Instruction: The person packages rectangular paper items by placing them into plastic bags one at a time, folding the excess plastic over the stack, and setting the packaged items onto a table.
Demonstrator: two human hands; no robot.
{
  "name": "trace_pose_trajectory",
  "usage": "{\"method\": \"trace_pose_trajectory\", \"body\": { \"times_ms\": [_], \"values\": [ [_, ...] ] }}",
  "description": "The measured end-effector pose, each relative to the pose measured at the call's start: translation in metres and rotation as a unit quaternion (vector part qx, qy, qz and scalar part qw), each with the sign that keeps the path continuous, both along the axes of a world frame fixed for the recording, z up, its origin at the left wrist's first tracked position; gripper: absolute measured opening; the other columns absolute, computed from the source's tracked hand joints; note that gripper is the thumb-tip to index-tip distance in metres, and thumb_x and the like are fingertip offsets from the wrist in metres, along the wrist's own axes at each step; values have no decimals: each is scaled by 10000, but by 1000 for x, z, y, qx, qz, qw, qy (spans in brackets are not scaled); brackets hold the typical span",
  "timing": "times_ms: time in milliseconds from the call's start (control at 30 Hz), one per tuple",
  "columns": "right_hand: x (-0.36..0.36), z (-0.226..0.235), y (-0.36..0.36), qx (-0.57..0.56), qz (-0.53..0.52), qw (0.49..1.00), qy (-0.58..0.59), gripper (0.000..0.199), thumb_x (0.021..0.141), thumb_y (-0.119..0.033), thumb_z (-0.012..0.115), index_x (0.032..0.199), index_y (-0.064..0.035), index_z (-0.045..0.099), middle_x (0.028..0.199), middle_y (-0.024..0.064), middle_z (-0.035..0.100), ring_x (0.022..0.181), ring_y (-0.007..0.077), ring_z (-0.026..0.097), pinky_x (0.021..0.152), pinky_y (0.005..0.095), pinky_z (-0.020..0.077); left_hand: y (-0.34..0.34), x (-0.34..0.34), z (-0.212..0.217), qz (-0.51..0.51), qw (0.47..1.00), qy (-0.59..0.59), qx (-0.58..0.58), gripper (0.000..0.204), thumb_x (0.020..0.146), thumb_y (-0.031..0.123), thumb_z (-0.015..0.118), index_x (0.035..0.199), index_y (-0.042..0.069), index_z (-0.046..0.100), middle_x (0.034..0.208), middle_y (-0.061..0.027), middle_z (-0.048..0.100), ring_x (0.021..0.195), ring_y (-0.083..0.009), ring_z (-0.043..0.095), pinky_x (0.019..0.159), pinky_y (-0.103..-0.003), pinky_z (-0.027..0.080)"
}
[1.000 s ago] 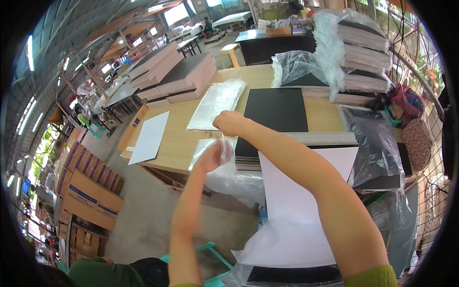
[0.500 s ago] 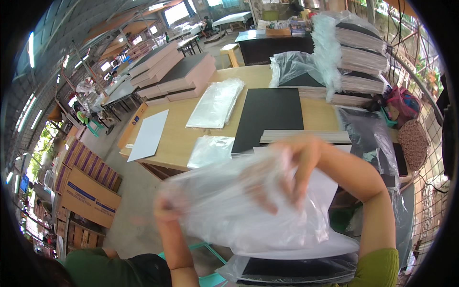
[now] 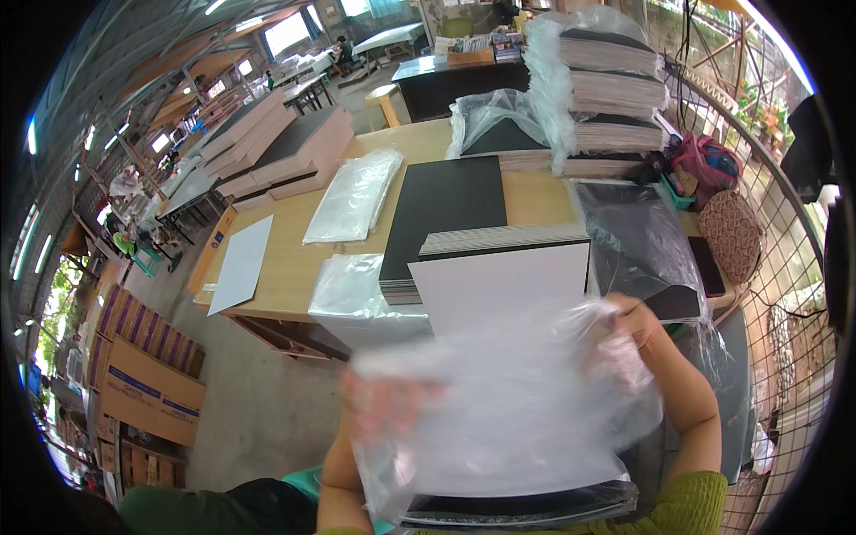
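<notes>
Head view: both hands — left (image 3: 379, 406), right (image 3: 637, 334) — grip a clear plastic bag (image 3: 504, 410) above brown cartons (image 3: 147, 388).

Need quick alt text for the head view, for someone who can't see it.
Both hands, left hand and right hand, hold a clear plastic bag spread open above a stack of boards at the wooden table.

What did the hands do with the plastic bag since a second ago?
Both hands, left and right, lifted a clear bag off the table edge, pulled it toward the body and spread it wide in their grip. The table, black sheets and white sheet stayed put.
</notes>
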State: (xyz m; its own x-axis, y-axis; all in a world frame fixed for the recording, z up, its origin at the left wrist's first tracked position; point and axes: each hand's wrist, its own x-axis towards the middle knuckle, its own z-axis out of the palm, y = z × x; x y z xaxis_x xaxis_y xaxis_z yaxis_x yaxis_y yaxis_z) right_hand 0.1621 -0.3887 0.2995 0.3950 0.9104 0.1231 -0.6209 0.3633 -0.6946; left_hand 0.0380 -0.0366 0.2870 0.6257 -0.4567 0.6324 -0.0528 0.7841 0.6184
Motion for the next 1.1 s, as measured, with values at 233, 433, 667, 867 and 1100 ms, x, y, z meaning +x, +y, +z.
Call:
{"method": "trace_pose_trajectory", "body": {
  "times_ms": [233, 433, 667, 867, 1100],
  "values": [
    [-19, -73, 3, 69, 191, 975, -96, 515, 725, -451, 756, 903, 19, 648, 862, 165, 640, 798, 272, 614, 703, 407, 501, -15, 40, 6, -163, 953, 62, -249, 412, 972, 478, 344, 1242, 178, 424, 477, 54, 424, 320, -82, 344, 357, -248, 300],
    [-37, -42, -8, 126, -70, 988, -45, 154, 664, -99, 739, 739, 10, 660, 856, 181, 654, 879, 258, 616, 737, 418, 498, 39, 23, -42, 31, 978, 208, 14, 341, 926, 384, 501, 1091, 88, 534, 603, -1, 476, 477, -94, 441, 471, -245, 376],
    [-13, -35, -1, -211, -500, 825, -157, 170, 710, 26, 574, 556, -24, 523, 501, 4, 474, 507, 104, 506, 543, 211, 422, 0, 36, -3, 533, 688, 103, 481, 190, 754, 67, 662, 902, 42, 545, 670, -20, 521, 581, -61, 473, 524, -222, 369],
    [14, -7, 51, -261, -696, 553, -376, 9, 745, 1, 625, 741, 4, 618, 614, 22, 516, 550, 67, 433, 482, 217, 326, -12, 61, 16, 696, 386, -71, 601, 346, 772, 32, 650, 1081, 186, 637, 934, -57, 450, 583, -217, 506, 523, -332, 421],
    [6, 6, 17, -347, -554, 644, -397, 65, 757, -34, 630, 736, 28, 635, 577, 38, 564, 528, 70, 447, 493, 222, 329, 28, 53, 29, 422, 740, 121, 510, 168, 860, 110, 598, 798, -30, 667, 920, 24, 537, 600, -49, 479, 523, -236, 374]
  ]
}}
